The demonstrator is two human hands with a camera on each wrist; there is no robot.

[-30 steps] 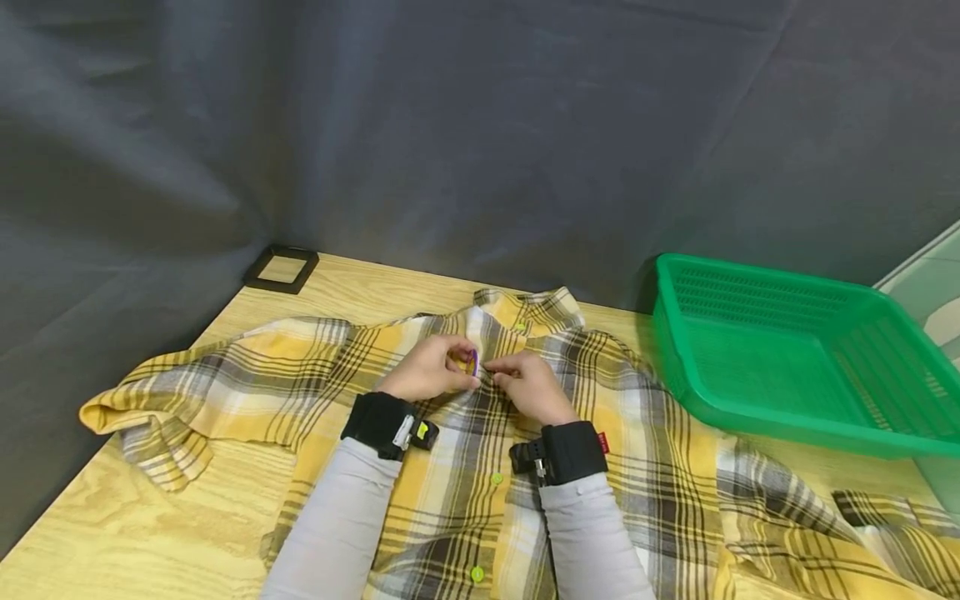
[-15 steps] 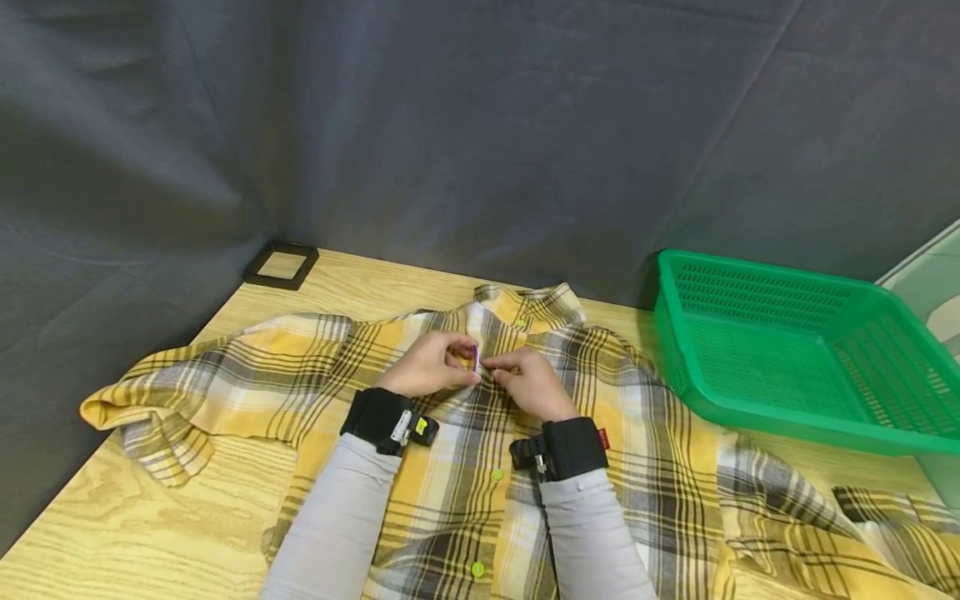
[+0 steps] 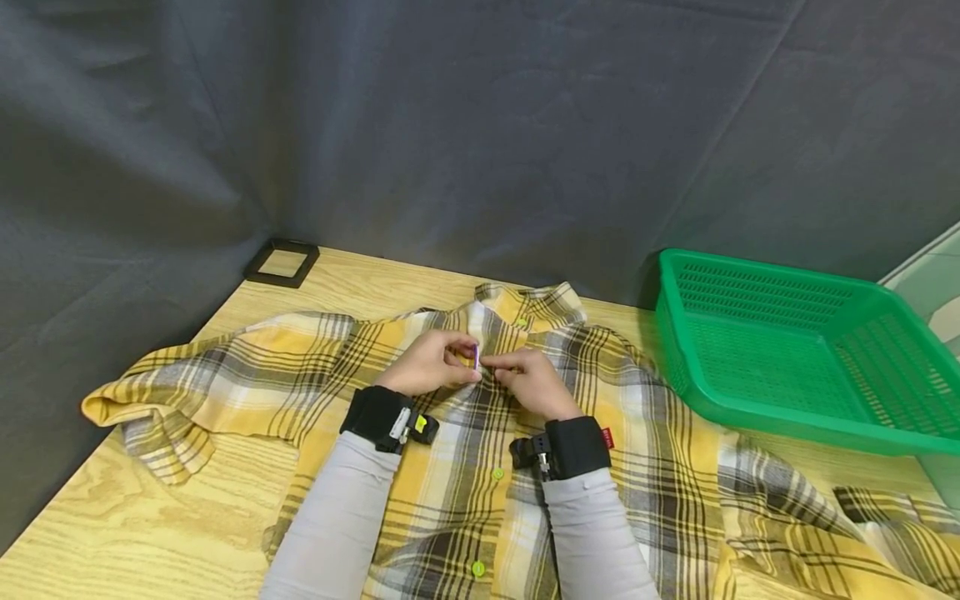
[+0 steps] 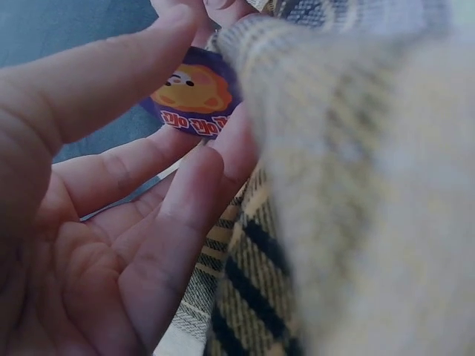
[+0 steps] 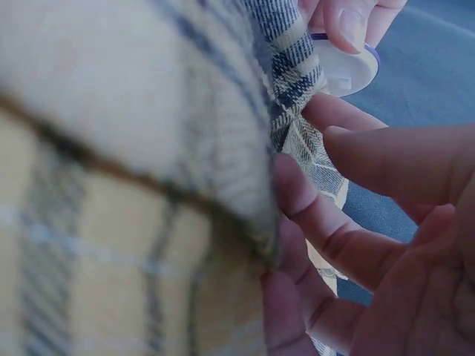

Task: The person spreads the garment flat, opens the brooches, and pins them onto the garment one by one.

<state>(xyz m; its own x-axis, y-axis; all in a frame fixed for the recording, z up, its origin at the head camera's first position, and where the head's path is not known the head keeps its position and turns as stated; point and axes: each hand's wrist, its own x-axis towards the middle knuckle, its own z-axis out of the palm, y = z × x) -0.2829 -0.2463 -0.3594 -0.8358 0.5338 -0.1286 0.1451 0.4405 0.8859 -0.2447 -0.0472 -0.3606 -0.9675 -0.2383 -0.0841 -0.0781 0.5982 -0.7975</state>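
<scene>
A yellow, black and white plaid shirt (image 3: 637, 433) lies spread out with its collar at the far side. Over its upper front my left hand (image 3: 427, 365) pinches a round badge (image 4: 194, 93) by its edge between thumb and fingers. The left wrist view shows its purple front with an orange cartoon face and lettering; its white back (image 5: 349, 68) shows in the right wrist view. Just right of the badge, my right hand (image 3: 534, 385) pinches the shirt's cloth at the front, thumb and index finger close together. Raised cloth hides part of the badge in the left wrist view.
A green plastic basket (image 3: 693, 367) stands at the right back, beside one shirt sleeve. A black square frame (image 3: 303, 271) lies in the far left corner of the wooden table (image 3: 187, 533). Dark grey sheeting (image 3: 510, 142) rises behind the table.
The badge has turned slightly, so it appears more edge-on in the head view. Both hands stay at nearly the same spot on the shirt.
</scene>
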